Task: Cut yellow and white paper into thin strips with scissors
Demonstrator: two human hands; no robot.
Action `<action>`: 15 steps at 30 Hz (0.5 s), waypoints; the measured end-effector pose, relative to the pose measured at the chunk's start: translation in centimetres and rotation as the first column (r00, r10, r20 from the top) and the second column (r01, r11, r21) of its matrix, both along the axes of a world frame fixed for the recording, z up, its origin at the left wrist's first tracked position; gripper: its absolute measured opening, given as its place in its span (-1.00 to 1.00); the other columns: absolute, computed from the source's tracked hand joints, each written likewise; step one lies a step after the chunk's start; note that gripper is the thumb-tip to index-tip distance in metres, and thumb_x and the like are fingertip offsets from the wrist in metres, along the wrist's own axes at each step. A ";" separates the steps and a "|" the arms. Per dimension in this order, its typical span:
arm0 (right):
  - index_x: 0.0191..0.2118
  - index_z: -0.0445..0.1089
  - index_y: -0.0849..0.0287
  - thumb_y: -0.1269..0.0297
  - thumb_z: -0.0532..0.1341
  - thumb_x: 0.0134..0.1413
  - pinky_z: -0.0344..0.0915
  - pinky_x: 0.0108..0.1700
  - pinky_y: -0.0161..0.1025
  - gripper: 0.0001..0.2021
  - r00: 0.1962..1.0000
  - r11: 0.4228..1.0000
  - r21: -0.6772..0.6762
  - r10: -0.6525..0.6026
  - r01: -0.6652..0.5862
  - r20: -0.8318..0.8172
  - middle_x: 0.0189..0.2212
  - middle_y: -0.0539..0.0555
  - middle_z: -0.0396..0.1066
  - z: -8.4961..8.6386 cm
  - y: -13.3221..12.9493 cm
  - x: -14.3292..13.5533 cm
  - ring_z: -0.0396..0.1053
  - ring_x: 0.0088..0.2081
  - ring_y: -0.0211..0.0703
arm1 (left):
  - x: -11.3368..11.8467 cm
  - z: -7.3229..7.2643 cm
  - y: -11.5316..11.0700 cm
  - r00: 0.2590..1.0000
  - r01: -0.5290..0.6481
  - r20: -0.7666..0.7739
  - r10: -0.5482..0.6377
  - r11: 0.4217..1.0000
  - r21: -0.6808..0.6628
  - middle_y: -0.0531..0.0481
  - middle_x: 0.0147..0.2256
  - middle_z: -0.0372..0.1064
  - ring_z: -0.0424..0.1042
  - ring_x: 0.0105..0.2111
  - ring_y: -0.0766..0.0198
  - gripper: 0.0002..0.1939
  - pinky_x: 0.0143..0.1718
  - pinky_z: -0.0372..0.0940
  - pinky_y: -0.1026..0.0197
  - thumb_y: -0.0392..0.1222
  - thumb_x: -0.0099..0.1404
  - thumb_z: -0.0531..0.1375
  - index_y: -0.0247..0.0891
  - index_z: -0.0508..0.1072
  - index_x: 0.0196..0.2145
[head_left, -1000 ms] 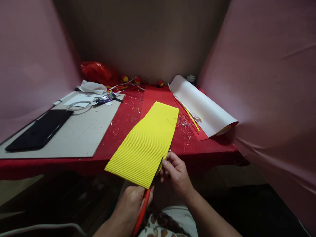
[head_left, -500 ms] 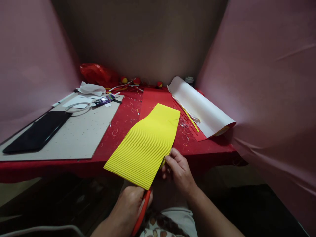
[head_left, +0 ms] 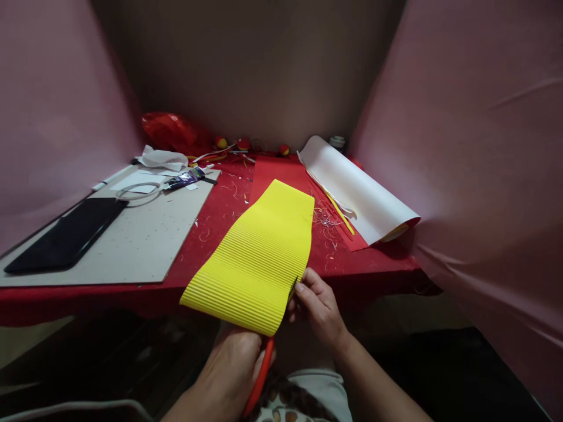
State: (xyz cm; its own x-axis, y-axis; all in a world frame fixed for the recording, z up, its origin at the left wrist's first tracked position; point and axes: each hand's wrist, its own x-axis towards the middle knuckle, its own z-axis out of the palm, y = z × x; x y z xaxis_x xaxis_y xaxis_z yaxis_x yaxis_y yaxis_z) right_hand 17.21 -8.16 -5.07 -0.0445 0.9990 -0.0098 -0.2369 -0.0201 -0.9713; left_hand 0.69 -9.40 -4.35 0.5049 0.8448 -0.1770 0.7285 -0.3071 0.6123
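A ridged yellow sheet (head_left: 250, 264) slants up from my hands over the red-covered table, its middle slightly bowed. My left hand (head_left: 237, 357) is closed on scissors with a red handle (head_left: 261, 381), under the sheet's near edge. The dark tip of a blade (head_left: 294, 285) shows at the sheet's right edge; the rest of the blades is hidden beneath it. Beside that tip, my right hand (head_left: 319, 299) pinches the edge of the sheet between thumb and fingers.
A grey board (head_left: 141, 252) on the left carries a black tablet-like object (head_left: 65, 234) and a purple packet (head_left: 185, 178). Red sheets (head_left: 275, 173) lie behind the yellow one. Further right is a white roll (head_left: 352, 187). A red bag (head_left: 173, 132) sits at the back.
The yellow sheet has shifted slightly left and its near part bows more. My left hand and the scissors have moved a little right. More of the blade tip shows.
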 end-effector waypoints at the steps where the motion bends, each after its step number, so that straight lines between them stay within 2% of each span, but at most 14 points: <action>1: -0.34 0.21 0.17 0.14 0.08 0.09 0.16 -0.59 -0.43 -0.81 1.000 1.000 -0.002 0.006 -0.006 -0.009 -0.63 -0.10 0.23 0.0 0.0 0.0 0.21 -0.65 -0.39 | 0.0 0.0 0.0 1.000 -0.006 -0.015 0.006 1.000 0.008 -0.08 -0.43 0.42 0.36 -0.43 0.25 -0.83 -0.44 0.18 0.32 -0.27 0.07 -0.01 -0.25 0.36 -0.53; 6: -0.30 0.23 0.17 0.17 0.09 0.09 0.16 -0.58 -0.44 -0.83 0.999 0.999 -0.020 0.034 -0.035 -0.031 -0.63 -0.10 0.23 -0.1 -0.1 0.0 0.21 -0.64 -0.40 | 0.3 -0.7 -0.2 0.997 -0.076 0.040 0.073 0.995 0.067 -0.08 -0.49 0.40 0.35 -0.44 0.24 -0.82 -0.43 0.20 0.31 -0.27 0.03 -0.01 -0.24 0.36 -0.59; 11: -0.29 0.24 0.17 0.17 0.09 0.09 0.15 -0.58 -0.44 -0.82 0.998 0.999 -0.039 0.028 -0.030 -0.054 -0.63 -0.10 0.24 -0.3 -0.1 0.0 0.20 -0.65 -0.40 | 0.1 -1.4 -0.2 0.980 -0.112 0.171 0.105 0.993 0.030 -0.06 -0.56 0.37 0.35 -0.48 0.25 -0.80 -0.46 0.22 0.31 -0.24 0.04 0.00 -0.23 0.40 -0.59; 15: -0.30 0.24 0.17 0.17 0.10 0.08 0.15 -0.59 -0.45 -0.82 0.997 0.999 -0.042 0.023 -0.026 -0.076 -0.63 -0.10 0.24 -0.5 -0.1 0.0 0.20 -0.65 -0.40 | 0.0 -1.8 -0.1 0.972 -0.138 0.196 0.128 0.990 0.037 -0.08 -0.60 0.34 0.37 -0.44 0.19 -0.75 -0.40 0.25 0.27 -0.18 0.07 0.01 -0.22 0.42 -0.61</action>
State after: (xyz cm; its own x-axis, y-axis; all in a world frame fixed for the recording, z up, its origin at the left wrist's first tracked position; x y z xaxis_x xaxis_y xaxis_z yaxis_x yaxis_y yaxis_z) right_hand 17.17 -8.25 -5.61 -0.0714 0.9963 -0.0486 -0.3080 -0.0684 -0.9489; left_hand 0.70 -9.47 -6.18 0.4082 0.9119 -0.0437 0.6349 -0.2492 0.7313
